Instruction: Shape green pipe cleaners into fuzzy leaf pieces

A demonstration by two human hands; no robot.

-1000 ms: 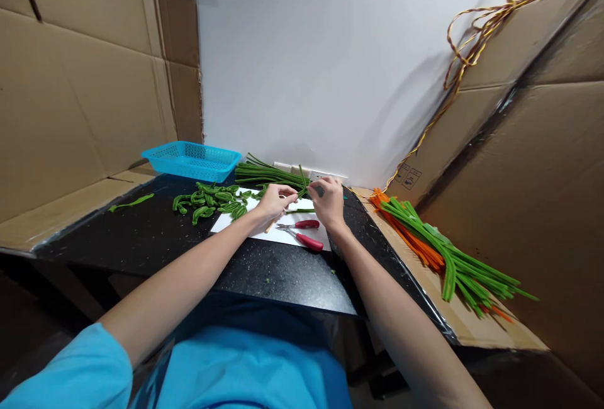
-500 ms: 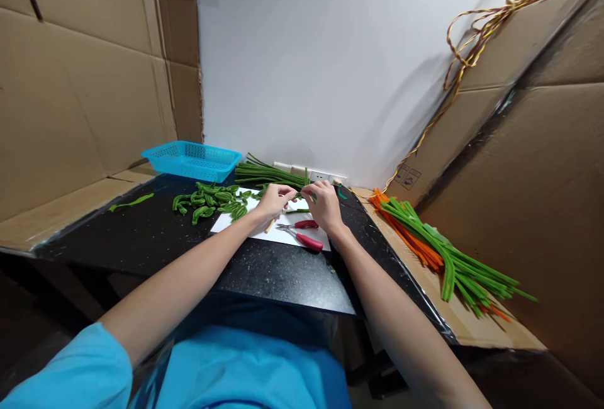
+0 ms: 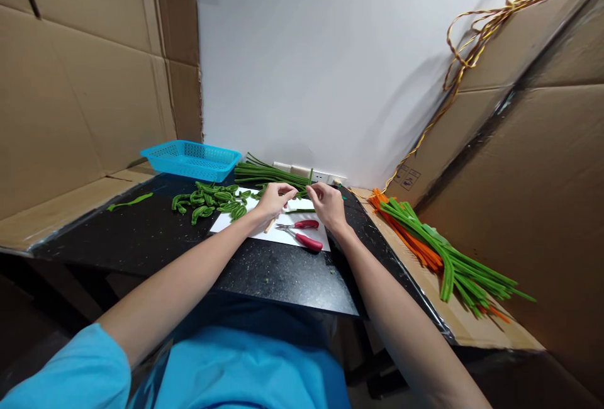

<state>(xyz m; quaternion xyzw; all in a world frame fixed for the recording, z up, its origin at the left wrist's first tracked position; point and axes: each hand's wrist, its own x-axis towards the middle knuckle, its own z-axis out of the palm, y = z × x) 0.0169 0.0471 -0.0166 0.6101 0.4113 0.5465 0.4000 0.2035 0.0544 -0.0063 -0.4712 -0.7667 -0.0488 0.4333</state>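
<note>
Over the white sheet point(image 3: 252, 231), my left hand point(image 3: 274, 200) pinches a dark green pipe cleaner point(image 3: 310, 177) between thumb and fingertips. My right hand point(image 3: 328, 204) is closed on the same pipe cleaner a little to the right, and one end sticks up past its fingers. The stretch inside the fingers is hidden. Below the hands lie pliers with red handles point(image 3: 309, 242) and a short cut green piece point(image 3: 301, 211). A small tan stick point(image 3: 270, 225) rests near my left wrist. Looped green leaf shapes point(image 3: 212, 198) are heaped to the left.
A blue plastic basket point(image 3: 191, 160) stands at the back left. Dark green pipe cleaners point(image 3: 268, 173) lie in a bundle along the wall by a socket strip point(image 3: 321, 177). Light green strips point(image 3: 453, 255) and orange ones point(image 3: 419, 248) lie on cardboard at right. Cardboard walls flank the black table point(image 3: 283, 277).
My right hand has moved slightly right, away from my left hand, and the upright end of the pipe cleaner has shifted right with it. My left hand stays nearly in place.
</note>
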